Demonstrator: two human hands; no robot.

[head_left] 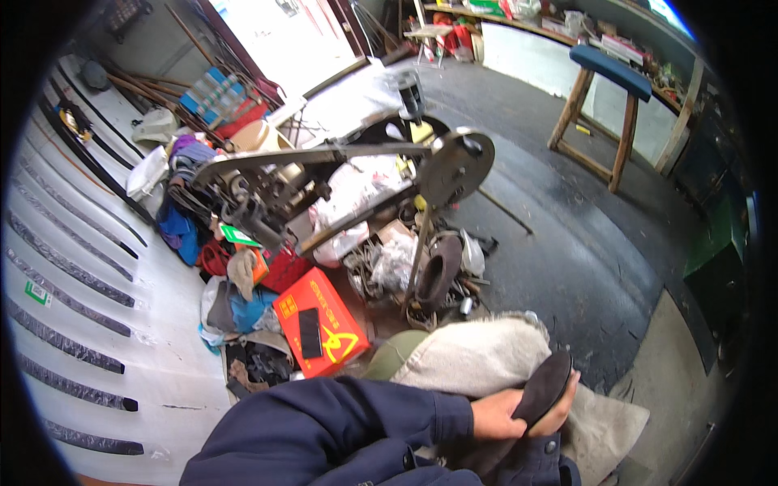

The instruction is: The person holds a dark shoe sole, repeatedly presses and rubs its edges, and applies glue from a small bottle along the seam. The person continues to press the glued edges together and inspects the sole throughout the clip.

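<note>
A dark brown shoe [545,387], suede-like, is held over my lap at the lower right. My left hand [498,416] grips its near side, thumb pressed against it. Around its far right edge wrap the fingers of my right hand [561,411]; the rest of that hand is partly hidden by the shoe. A beige cloth [478,350] covers my knees beneath both hands. Ahead stands a metal hand-cranked sewing machine [340,154] with a round wheel [458,168]; neither hand touches it.
A red box [336,296] with a black phone [310,332] on top sits left of my knees. Another dark shoe [438,269] lies among bags and scraps below the machine. Piled goods line the left wall. A blue-topped wooden stool [609,71] stands at the far right.
</note>
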